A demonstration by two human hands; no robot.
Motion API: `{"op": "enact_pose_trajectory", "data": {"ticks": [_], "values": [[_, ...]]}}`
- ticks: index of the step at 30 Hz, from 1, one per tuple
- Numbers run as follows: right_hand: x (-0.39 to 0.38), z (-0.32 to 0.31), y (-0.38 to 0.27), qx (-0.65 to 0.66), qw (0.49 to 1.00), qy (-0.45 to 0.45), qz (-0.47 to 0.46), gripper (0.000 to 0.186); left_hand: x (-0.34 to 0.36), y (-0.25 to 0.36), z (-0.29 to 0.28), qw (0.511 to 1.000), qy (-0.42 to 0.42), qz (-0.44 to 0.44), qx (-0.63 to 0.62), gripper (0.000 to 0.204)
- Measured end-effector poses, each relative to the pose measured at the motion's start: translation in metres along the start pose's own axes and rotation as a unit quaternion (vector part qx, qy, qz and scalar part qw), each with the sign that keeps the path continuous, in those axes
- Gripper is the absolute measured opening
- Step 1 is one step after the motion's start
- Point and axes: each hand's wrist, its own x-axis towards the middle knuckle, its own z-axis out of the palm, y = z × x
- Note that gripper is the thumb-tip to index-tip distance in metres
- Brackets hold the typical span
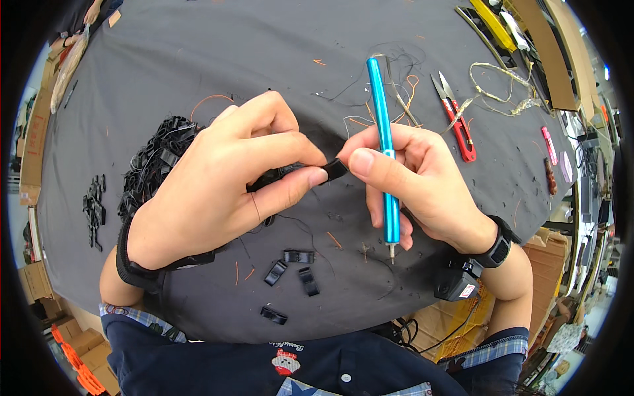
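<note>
My left hand (234,175) pinches a small black plastic piece (332,170) between thumb and forefinger in the middle of the view. My right hand (419,181) grips an upright blue pen-like tool (381,110), its thin metal tip pointing down. The right thumb and fingertip are pinched beside the black piece; whether they touch it I cannot tell. A tangled pile of black pieces and cords (152,158) lies left of my left hand. Several loose black pieces (298,256) lie on the dark cloth (264,53) below my hands.
Red-handled snips (462,136) lie to the right, near tangled string (502,86) and small tools (549,152). A yellow bar (495,23) is at upper right, more black pieces (94,211) at far left. A co-worker's hand (92,13) shows at upper left.
</note>
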Motion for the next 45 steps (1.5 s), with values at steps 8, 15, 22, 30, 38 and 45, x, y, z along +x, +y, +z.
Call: {"op": "enact_pose_trajectory", "data": {"ticks": [8, 15, 22, 30, 38, 45], "values": [[0.001, 0.004, 0.002, -0.088, 0.995, 0.018, 0.03, 0.022, 0.0, -0.001, 0.0, 0.999, -0.006, -0.047, -0.023, 0.006], [0.002, 0.006, 0.005, -0.115, 0.991, 0.048, 0.044, 0.019, 0.001, -0.001, 0.001, 0.988, -0.036, -0.068, -0.137, 0.007], [0.002, 0.011, 0.013, -0.152, 0.986, 0.061, 0.041, 0.022, -0.001, -0.003, 0.019, 0.964, -0.048, -0.106, -0.238, 0.011], [0.006, 0.008, 0.01, -0.234, 0.968, 0.065, 0.067, 0.02, 0.003, -0.006, 0.019, 0.978, -0.078, -0.104, -0.165, 0.013], [0.007, -0.001, 0.014, -0.042, 0.983, 0.169, -0.064, 0.02, 0.004, -0.007, 0.023, 0.952, -0.074, -0.158, -0.253, 0.019], [0.009, 0.008, 0.021, -0.011, 0.965, 0.185, -0.184, 0.028, 0.009, -0.013, 0.022, 0.937, -0.094, -0.159, -0.297, 0.024]]}}
